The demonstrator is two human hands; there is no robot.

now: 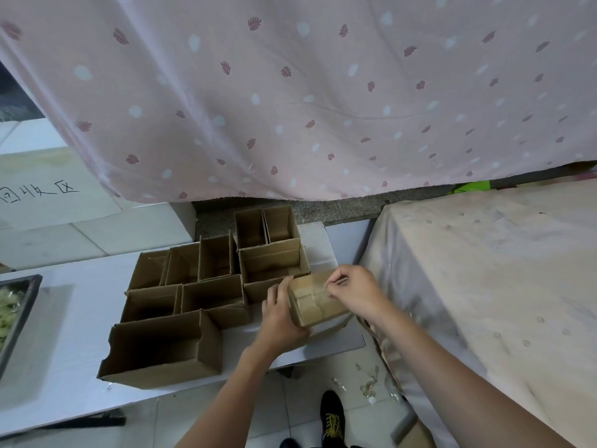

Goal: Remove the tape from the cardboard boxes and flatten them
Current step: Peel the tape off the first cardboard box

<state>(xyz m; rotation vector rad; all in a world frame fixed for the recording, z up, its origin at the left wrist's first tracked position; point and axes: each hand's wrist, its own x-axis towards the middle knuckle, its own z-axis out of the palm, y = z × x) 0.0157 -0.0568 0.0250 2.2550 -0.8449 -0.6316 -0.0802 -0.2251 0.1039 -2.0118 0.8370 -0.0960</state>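
Observation:
A small closed cardboard box with clear tape across its top sits at the right end of a white table. My left hand grips the box's left side. My right hand pinches a strip of clear tape at the box's top right edge. Several open cardboard boxes stand packed together on the table to the left of the held box.
A dark metal tray with pale scraps sits at the table's left edge. A cloth-covered table stands close on the right. A pink patterned curtain hangs behind. Crumpled tape bits and my shoe are on the tiled floor.

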